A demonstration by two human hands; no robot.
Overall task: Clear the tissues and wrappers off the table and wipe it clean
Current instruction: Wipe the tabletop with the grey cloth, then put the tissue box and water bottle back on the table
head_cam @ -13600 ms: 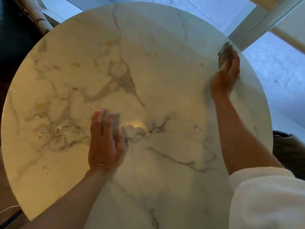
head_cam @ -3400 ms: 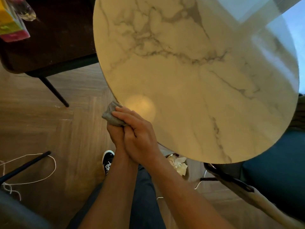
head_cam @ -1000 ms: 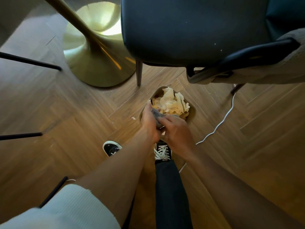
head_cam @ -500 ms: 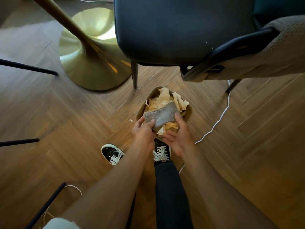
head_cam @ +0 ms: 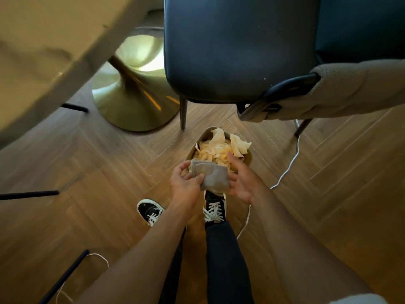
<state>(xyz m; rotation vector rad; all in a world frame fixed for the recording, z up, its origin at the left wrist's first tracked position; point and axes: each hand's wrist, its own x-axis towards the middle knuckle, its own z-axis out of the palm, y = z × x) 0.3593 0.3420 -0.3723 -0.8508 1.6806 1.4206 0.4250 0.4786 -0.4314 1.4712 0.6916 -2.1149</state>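
I'm crouched over the bin [head_cam: 248, 157], which sits on the wood floor just in front of the dark chair [head_cam: 236, 49], and it's heaped with crumpled tissues [head_cam: 219, 147] poking above its rim. My left hand [head_cam: 185, 185] grips the grey cloth [head_cam: 213, 177], thumb curled over its near edge and fingers wrapped under the folded end, so that hand is grasping the cloth firmly. My right hand [head_cam: 242, 183] is released, fingers spread and straight, cupping the cloth's far side with the index reaching out over the tissues. The cloth hangs directly above the near lip of the bin, right over my shoe [head_cam: 214, 207]. I judge the step to be shaking or brushing off whatever the cloth picked up, so the crumbs land in the bin. To do it well I want the cloth fully above the bin's mouth, further toward the chair, not over its near rim where bits would drop on the floor or my shoe. I'd open the folds downward with the free hand, flick gently rather than hard, since the pile is loose and high and could spill. The table top [head_cam: 37, 51] sits blurred, up and left of the bin, its brass base [head_cam: 131, 102] beside the chair leg; I can't tell from here whether it's fully clean
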